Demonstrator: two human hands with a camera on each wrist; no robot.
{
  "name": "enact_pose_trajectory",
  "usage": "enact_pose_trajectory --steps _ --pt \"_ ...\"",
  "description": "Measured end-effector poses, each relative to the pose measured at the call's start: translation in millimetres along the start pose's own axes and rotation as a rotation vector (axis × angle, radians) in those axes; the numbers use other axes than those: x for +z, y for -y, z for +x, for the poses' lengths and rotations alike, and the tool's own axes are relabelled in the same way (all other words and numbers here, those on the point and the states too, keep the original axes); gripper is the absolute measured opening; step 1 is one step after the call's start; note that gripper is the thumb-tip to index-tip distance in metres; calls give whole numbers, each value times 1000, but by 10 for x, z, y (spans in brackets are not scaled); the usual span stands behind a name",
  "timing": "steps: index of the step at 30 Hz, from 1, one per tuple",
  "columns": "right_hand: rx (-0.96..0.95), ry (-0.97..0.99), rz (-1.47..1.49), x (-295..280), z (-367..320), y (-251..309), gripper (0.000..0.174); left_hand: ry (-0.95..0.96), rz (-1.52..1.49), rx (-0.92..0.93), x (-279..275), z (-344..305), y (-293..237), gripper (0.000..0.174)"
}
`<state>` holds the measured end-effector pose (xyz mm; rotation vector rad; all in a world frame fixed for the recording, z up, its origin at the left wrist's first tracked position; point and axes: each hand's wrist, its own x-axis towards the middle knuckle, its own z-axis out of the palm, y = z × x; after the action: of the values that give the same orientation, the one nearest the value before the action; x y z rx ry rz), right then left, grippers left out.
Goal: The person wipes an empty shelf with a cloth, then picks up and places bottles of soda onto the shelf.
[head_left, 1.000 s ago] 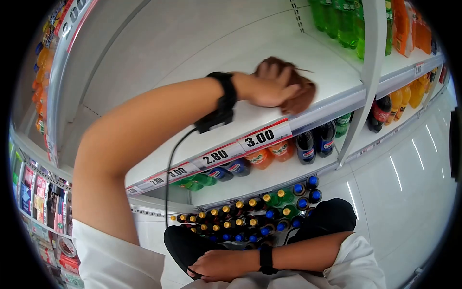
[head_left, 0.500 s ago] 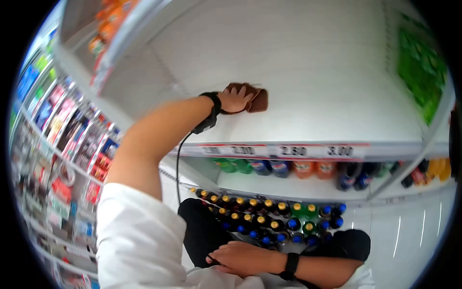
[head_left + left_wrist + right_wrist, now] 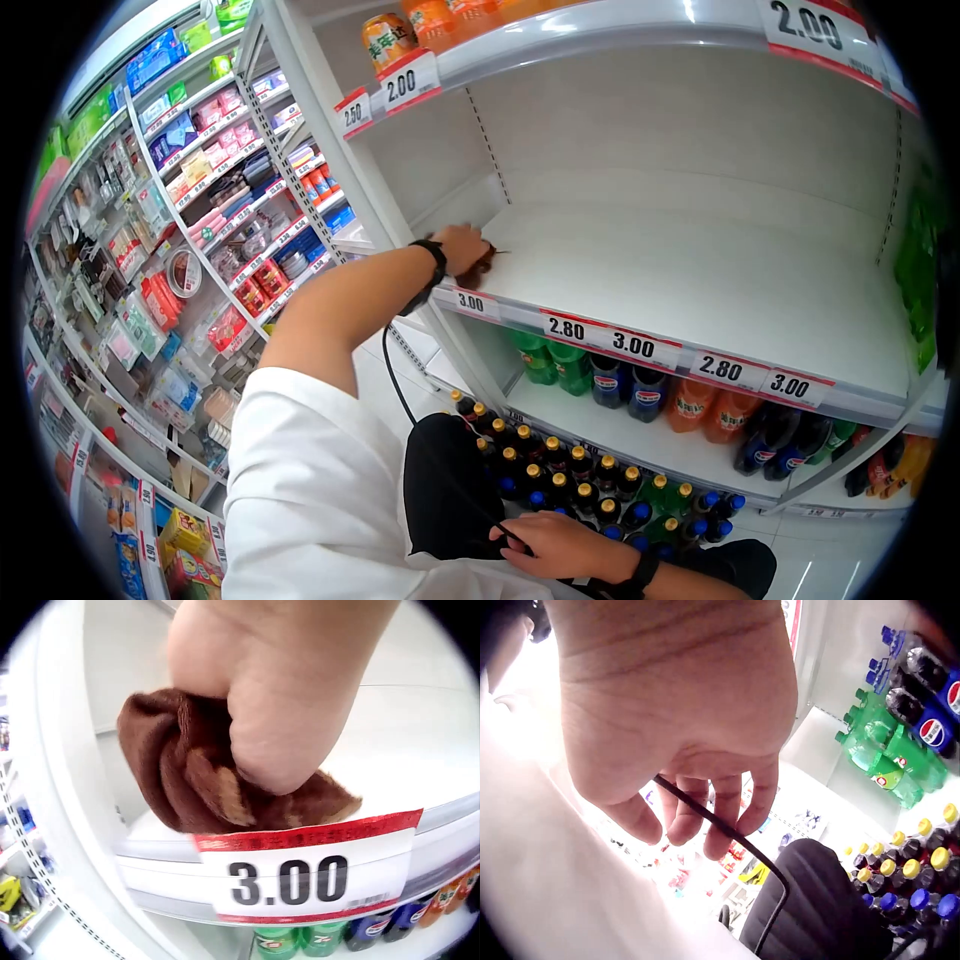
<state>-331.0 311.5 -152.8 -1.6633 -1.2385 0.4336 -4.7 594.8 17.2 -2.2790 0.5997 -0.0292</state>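
Observation:
At the left end of a white shelf (image 3: 660, 250), the left hand (image 3: 458, 248) grips a bunched brown cloth (image 3: 480, 268). Up close in the left wrist view, the cloth (image 3: 169, 761) lies crumpled under the left hand (image 3: 277, 697), by the shelf's front edge above a 3.00 price label (image 3: 289, 881); the fingertips are hidden. Low over the lap, the right hand (image 3: 555, 545) has a thin black cable (image 3: 455, 475) running through it. The right wrist view shows the right hand's (image 3: 682, 712) fingers loosely curled about the cable (image 3: 727, 829).
Green, Pepsi and orange bottles (image 3: 690, 400) line the lower shelf. Yellow- and blue-capped bottles (image 3: 560, 480) stand on the floor by the knees. An upper shelf edge (image 3: 600, 32) overhangs, with a shelf upright (image 3: 340, 150) at the left. Green bottles (image 3: 918, 270) are at the right.
The left hand and cloth have moved along the shelf to its left end and closer to the front edge. The head view has turned left. The right hand stays low over the lap.

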Motion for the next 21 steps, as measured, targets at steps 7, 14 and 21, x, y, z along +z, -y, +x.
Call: enact_pose_trajectory --steps 7,14,21 --pt "123 -133 182 -44 86 163 44 -429 622 -271 -547 -496 1056 21" --pt "35 -174 220 97 206 20 50 -532 540 -242 -483 -887 1334 33" --pt "36 -125 184 105 237 -84 44 -526 390 -89 -57 -791 959 30"
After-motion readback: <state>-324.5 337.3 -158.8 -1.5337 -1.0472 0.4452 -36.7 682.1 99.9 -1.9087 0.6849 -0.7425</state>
